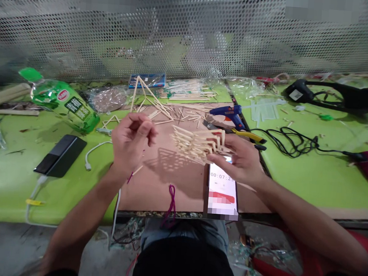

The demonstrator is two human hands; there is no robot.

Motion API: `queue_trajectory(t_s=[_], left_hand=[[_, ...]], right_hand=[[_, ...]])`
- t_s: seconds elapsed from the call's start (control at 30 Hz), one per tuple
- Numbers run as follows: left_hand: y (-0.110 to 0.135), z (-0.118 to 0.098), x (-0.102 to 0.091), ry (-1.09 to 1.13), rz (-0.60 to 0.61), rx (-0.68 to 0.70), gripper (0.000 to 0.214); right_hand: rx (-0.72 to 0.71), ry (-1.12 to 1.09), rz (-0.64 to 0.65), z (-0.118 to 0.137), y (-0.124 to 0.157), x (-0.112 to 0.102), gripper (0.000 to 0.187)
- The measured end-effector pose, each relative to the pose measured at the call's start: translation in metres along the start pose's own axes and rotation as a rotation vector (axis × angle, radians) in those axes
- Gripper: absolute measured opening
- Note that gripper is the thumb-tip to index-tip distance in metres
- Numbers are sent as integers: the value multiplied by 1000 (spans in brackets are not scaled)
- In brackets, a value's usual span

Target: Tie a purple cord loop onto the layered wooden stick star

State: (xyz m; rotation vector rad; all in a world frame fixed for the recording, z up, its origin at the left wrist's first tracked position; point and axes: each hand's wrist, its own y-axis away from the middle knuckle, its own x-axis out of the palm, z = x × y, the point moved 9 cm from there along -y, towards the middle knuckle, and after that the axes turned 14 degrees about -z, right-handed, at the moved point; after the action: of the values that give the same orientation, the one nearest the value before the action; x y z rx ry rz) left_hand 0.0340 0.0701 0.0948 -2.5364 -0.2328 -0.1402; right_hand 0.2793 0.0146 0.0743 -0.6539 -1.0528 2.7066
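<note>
My right hand (pixel 243 161) grips a layered lattice of thin wooden sticks (pixel 196 144) by its right end, raised over the brown board (pixel 155 190). The lattice throws a criss-cross shadow on the board. To its left, my left hand (pixel 131 140) is raised apart from it, fingers curled and thumb pressed to them; anything in that pinch is too small to make out. A phone (pixel 223 185) showing a running timer lies beneath my right hand. Behind the hands stand a pyramid-like stick frame (pixel 153 97) and loose sticks (pixel 188 113).
A blue glue gun (pixel 228 111) and yellow-handled pliers (pixel 250 136) lie behind my right hand. Left are a green bottle (pixel 65 102) and a power bank (pixel 61 155) with a white cable. A purple cord (pixel 171 198) hangs over the front edge. Perforated metal (pixel 184 37) closes the back.
</note>
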Motion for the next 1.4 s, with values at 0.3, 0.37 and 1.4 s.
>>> queue_trajectory(t_s=[0.3,0.37,1.4], left_hand=[[-9,16,-8,-352,32,52,12],[-5,16,-6,-388,35,34,18],[16,1,19,-203,223,104,14]], right_hand=[[331,-441,74,-21,-1,9,33],[374,-499,88,-22,-2,9,35],[870,-779,85,-54,11,28,39]])
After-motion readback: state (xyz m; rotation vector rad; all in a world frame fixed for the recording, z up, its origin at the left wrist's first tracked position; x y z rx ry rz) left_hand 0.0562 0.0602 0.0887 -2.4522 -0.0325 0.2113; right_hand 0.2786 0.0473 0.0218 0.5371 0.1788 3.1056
